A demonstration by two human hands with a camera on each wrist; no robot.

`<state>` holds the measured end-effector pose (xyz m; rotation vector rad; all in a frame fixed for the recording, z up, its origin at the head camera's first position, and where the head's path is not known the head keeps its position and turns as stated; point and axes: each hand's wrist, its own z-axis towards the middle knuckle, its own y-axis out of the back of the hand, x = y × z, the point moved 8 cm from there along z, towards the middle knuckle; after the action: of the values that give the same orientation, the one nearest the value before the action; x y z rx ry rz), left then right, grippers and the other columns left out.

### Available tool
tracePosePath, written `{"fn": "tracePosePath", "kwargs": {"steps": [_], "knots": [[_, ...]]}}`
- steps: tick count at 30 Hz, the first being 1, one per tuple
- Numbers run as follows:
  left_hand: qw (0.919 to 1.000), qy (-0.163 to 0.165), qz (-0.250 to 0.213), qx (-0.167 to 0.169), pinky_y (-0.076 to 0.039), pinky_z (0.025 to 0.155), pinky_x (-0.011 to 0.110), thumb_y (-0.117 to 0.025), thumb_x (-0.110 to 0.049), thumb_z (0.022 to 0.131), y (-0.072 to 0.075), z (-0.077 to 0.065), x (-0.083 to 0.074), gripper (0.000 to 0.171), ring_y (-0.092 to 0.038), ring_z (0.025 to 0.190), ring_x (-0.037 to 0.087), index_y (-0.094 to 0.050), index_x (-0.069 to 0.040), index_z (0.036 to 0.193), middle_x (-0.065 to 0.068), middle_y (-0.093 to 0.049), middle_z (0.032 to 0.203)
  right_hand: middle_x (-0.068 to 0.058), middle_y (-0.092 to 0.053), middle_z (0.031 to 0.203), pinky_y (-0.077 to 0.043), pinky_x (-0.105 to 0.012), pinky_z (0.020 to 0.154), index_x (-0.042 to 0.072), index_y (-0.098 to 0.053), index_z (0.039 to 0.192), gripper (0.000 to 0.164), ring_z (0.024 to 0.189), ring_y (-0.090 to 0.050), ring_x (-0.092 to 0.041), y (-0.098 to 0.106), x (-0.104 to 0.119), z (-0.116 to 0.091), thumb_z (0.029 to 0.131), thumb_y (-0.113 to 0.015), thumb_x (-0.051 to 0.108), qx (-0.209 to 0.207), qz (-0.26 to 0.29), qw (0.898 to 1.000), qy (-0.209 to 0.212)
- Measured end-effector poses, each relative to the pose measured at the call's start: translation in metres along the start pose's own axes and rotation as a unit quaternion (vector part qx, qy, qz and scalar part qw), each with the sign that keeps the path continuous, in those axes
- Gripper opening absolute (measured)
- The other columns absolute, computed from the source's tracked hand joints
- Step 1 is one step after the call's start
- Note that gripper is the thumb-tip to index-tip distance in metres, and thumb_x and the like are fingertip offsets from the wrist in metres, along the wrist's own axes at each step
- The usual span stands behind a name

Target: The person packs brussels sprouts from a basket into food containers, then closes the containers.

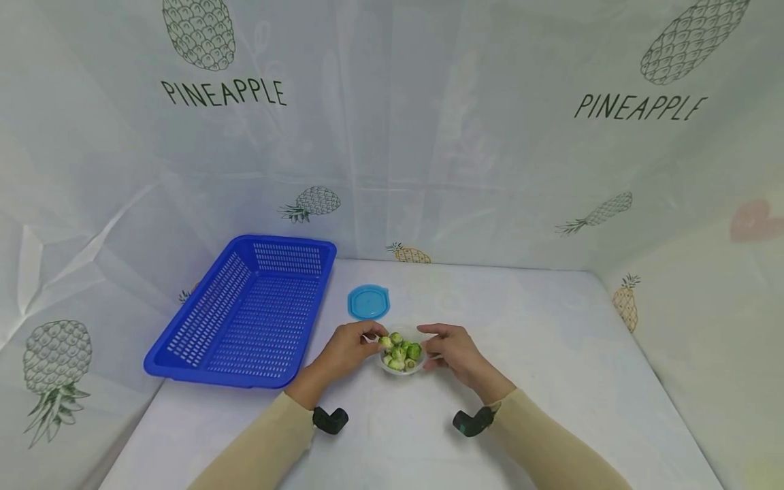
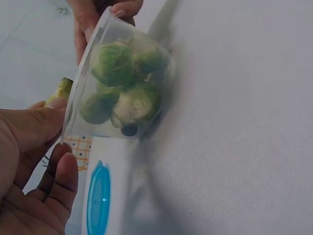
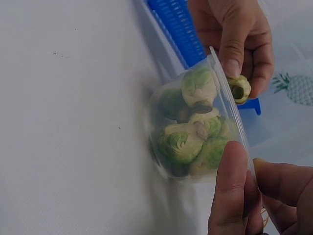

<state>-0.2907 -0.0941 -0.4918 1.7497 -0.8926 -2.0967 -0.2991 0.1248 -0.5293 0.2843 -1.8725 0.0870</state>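
Observation:
A small clear plastic container [image 1: 399,372] stands on the white table between my hands, filled with several green Brussels sprouts [image 2: 112,63]. At its left rim my left hand [image 1: 350,350] pinches one Brussels sprout [image 3: 239,89] between thumb and fingers, its cut stem end showing in the right wrist view. From the opposite side, my right hand [image 1: 454,350] grips the container by its rim and wall, one finger [image 3: 230,183] along the outside. Part of the pinched sprout is hidden by the left thumb.
Left of the hands sits a large blue perforated basket [image 1: 211,376], close to the left forearm. A light blue lid [image 1: 369,302] lies flat just behind the container. Pineapple-printed white sheeting [image 1: 429,156] rises behind the table and at both sides.

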Motion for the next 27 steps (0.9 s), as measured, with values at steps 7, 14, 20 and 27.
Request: {"fn": "tracePosePath", "kwargs": {"steps": [7, 14, 20, 27], "knots": [[1.0, -0.003, -0.002, 0.006, -0.057, 0.088, 0.034, -0.079, -0.012, 0.094, -0.002, 0.001, 0.003, 0.021, -0.066, 0.103, 0.016, -0.077, -0.015, 0.115, 0.0, -0.076, 0.11, -0.008, -0.063, 0.085, -0.064, -0.033, 0.067, 0.001, -0.064, 0.142, 0.048, 0.073, -0.061, -0.018, -0.001, 0.0, -0.001, 0.094, -0.066, -0.001, 0.002, 0.002, 1.0, 0.0], [1.0, -0.005, -0.005, 0.002, -0.058, 0.088, 0.034, -0.079, -0.01, 0.095, -0.002, 0.001, 0.004, 0.022, -0.067, 0.103, 0.018, -0.077, -0.015, 0.116, 0.008, -0.077, 0.115, -0.006, -0.062, 0.083, -0.063, -0.032, 0.067, 0.001, -0.064, 0.142, 0.048, 0.072, -0.06, -0.017, -0.002, 0.001, -0.001, 0.094, -0.067, 0.0, 0.008, 0.008, 1.0, 0.003], [0.9997, -0.004, -0.025, 0.002, -0.057, 0.089, 0.034, -0.079, -0.009, 0.095, -0.003, 0.002, 0.007, 0.022, -0.067, 0.104, 0.018, -0.077, -0.014, 0.116, 0.008, -0.076, 0.116, -0.005, -0.061, 0.082, -0.063, -0.032, 0.067, 0.0, -0.063, 0.143, 0.049, 0.073, -0.059, -0.017, -0.001, 0.0, 0.0, 0.094, -0.066, -0.001, 0.011, 0.008, 1.0, 0.005], [0.9983, 0.002, -0.059, 0.001, -0.057, 0.089, 0.032, -0.078, -0.009, 0.095, -0.003, 0.001, 0.012, 0.021, -0.068, 0.104, 0.019, -0.076, -0.013, 0.116, 0.011, -0.076, 0.118, -0.006, -0.06, 0.082, -0.063, -0.032, 0.068, 0.001, -0.063, 0.143, 0.05, 0.071, -0.06, -0.017, -0.001, -0.001, 0.001, 0.094, -0.064, -0.001, 0.011, 0.007, 1.0, -0.003]]}}
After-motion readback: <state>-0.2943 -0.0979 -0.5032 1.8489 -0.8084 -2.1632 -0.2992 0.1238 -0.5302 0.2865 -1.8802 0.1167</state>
